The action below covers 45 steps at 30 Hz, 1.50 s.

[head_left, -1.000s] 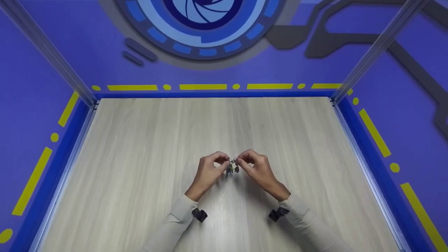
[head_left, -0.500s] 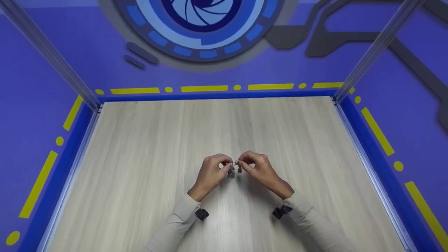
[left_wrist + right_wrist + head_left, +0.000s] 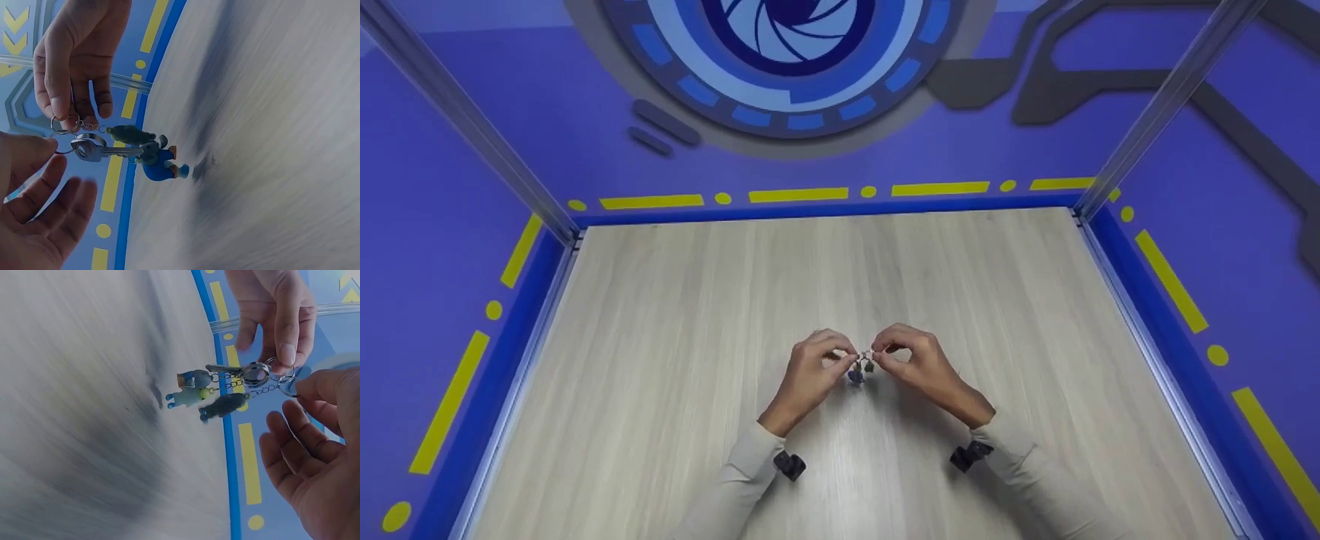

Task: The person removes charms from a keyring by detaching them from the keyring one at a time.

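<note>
1. Head view: your left hand (image 3: 810, 375) and right hand (image 3: 915, 364) come together over the wood-grain tabletop (image 3: 697, 337), thumbs and forefingers nearly meeting. Between them, just below your fingertips, hangs the keychain (image 3: 856, 373), tiny here, its separate charms hard to make out. You wear pale sleeves (image 3: 742, 480), with a black device (image 3: 790, 466) at the left wrist and a matching one at the right. Behind stands a blue wall (image 3: 802, 169) with yellow dashes.

2. Left wrist view: your left hand, at the lower left, pinches the metal rings (image 3: 64, 133) between thumb and forefinger, its other fingers loosely spread. Your right hand, at the top, pinches them from the other side. A silver key (image 3: 89, 151) hangs from them, its blade overlapping a grey-and-blue figure (image 3: 154, 169); a dark green figure (image 3: 128, 134) hangs beside it. The shadow on the tabletop lies apart from your hands.

3. Right wrist view: your right hand, at the lower right, holds one ring at its fingertips, remaining fingers loosely bent and apart. Your left hand, at the top, grips the linked ring. A pale figure (image 3: 185, 398) shows between the other two, all on short chains (image 3: 263, 390).
</note>
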Each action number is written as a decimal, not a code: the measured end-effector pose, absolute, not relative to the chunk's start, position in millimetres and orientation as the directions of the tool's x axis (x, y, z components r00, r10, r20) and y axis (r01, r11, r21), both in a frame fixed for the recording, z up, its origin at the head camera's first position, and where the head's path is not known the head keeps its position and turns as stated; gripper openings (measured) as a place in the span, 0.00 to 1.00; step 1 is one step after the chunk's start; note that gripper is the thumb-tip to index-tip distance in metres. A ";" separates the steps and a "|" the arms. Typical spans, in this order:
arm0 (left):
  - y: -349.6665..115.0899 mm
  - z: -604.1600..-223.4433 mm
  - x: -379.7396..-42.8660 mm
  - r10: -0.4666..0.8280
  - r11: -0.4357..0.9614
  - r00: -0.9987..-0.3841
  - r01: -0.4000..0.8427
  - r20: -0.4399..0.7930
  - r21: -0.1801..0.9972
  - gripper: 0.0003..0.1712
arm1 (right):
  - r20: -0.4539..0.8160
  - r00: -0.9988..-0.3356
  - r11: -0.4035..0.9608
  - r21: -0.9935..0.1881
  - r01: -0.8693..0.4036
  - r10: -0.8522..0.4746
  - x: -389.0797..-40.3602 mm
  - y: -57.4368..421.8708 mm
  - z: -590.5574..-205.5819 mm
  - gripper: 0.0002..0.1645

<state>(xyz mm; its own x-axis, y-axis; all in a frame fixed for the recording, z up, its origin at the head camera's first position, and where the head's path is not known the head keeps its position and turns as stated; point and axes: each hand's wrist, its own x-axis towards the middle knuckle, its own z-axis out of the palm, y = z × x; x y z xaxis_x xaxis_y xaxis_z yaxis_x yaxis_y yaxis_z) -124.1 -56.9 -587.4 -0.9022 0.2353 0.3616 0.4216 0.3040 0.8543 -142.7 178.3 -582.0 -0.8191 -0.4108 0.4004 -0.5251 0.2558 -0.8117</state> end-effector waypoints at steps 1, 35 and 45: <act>-57.6 -588.1 -123.8 0.239 0.289 -0.903 0.418 0.358 0.861 0.06 | 0.391 -0.826 0.248 -0.823 -0.511 -0.406 -141.6 179.4 -581.7 0.07; -51.6 -600.5 -123.9 0.303 0.306 -0.878 0.459 0.371 0.834 0.05 | 0.229 -0.861 0.218 -0.909 -0.356 -0.455 -134.8 181.8 -595.5 0.03; -57.9 -594.8 -122.4 0.303 0.281 -0.885 0.436 0.352 0.855 0.05 | 0.264 -0.859 0.278 -0.869 -0.409 -0.439 -135.5 180.6 -591.4 0.04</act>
<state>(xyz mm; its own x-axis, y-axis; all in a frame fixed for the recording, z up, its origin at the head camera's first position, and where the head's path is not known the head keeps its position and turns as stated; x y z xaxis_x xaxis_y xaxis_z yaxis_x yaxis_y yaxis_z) -122.4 -57.9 -594.8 -0.8854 0.3032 0.3524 0.4364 0.2810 0.8547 -135.5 180.6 -591.4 -0.8587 -0.4392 0.2639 -0.4093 0.2782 -0.8689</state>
